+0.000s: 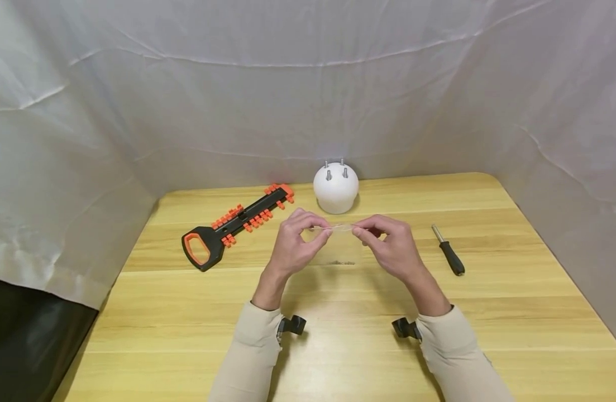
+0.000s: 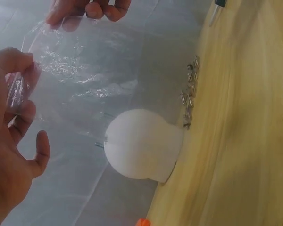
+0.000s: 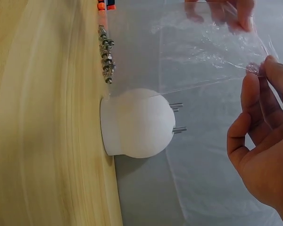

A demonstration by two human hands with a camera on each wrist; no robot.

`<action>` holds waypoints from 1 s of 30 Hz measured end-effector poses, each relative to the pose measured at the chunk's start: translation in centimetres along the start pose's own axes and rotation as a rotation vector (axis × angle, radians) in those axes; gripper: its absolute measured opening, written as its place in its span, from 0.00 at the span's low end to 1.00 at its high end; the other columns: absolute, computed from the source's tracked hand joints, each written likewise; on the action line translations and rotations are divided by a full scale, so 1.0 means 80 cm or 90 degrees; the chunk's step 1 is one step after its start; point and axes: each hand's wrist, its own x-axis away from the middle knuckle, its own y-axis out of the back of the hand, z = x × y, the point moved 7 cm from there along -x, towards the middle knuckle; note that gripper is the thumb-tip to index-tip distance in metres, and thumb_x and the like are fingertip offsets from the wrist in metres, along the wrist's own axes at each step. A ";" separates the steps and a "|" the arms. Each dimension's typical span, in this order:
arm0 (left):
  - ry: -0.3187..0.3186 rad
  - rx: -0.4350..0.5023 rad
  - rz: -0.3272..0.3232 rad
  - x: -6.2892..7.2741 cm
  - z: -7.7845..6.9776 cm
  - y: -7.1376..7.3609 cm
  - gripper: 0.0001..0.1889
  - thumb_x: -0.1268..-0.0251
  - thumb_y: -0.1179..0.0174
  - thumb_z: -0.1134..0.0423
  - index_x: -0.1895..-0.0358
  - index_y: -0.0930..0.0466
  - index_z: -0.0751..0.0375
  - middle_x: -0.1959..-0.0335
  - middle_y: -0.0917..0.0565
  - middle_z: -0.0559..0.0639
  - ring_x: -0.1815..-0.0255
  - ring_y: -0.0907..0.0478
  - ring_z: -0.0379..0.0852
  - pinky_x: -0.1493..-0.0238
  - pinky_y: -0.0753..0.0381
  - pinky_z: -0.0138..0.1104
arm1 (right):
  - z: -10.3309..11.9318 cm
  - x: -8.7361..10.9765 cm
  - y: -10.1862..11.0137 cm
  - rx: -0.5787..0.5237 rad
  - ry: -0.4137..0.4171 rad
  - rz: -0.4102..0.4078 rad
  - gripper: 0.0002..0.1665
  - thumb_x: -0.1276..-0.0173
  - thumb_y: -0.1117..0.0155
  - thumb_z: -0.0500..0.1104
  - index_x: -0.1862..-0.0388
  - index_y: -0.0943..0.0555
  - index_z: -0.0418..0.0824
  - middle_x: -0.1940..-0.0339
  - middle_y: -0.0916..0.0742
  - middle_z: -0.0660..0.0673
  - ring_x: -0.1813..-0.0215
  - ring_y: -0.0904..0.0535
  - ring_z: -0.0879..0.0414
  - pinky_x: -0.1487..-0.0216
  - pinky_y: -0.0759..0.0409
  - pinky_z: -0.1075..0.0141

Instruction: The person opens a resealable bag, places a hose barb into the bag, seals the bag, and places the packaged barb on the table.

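Between both hands hangs a clear plastic bag (image 2: 89, 70), held up by its top edge. Small shiny metal pieces (image 3: 106, 54) lie gathered along its bottom; they look like screws, though their exact kind is hard to tell. My left hand (image 1: 296, 243) pinches the left part of the edge between thumb and forefinger. On the other side my right hand (image 1: 390, 243) pinches the right part of it the same way. Just beyond the bag stands a white rounded object (image 1: 336, 190) with several metal pins sticking up from its top.
A black and orange rack (image 1: 249, 216) with a loop handle lies at the left on the wooden table (image 1: 348, 357). To the right lies a black-handled screwdriver (image 1: 450, 254). Grey cloth (image 1: 308, 100) hangs behind and at the sides.
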 end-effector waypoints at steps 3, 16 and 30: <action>-0.003 -0.017 0.004 0.000 -0.002 0.002 0.04 0.44 0.31 0.63 0.69 0.13 0.59 0.69 0.12 0.51 0.65 0.25 0.45 0.62 0.24 0.41 | 0.001 0.000 -0.003 0.005 0.003 0.005 0.03 0.39 0.31 0.35 0.66 0.13 0.41 0.76 0.15 0.51 0.75 0.26 0.62 0.71 0.26 0.73; -0.032 -0.068 0.033 -0.004 -0.010 -0.003 0.05 0.45 0.30 0.60 0.69 0.12 0.57 0.69 0.12 0.49 0.66 0.26 0.44 0.58 0.35 0.33 | 0.005 0.002 -0.008 0.021 0.041 0.010 0.05 0.42 0.29 0.35 0.67 0.12 0.44 0.71 0.12 0.51 0.71 0.25 0.63 0.66 0.26 0.75; -0.080 -0.162 0.067 -0.004 -0.022 -0.015 0.06 0.42 0.33 0.57 0.68 0.14 0.55 0.70 0.12 0.45 0.66 0.25 0.43 0.56 0.35 0.41 | 0.010 0.003 -0.018 0.053 0.088 0.033 0.03 0.38 0.31 0.37 0.66 0.13 0.43 0.70 0.12 0.51 0.71 0.24 0.64 0.68 0.26 0.72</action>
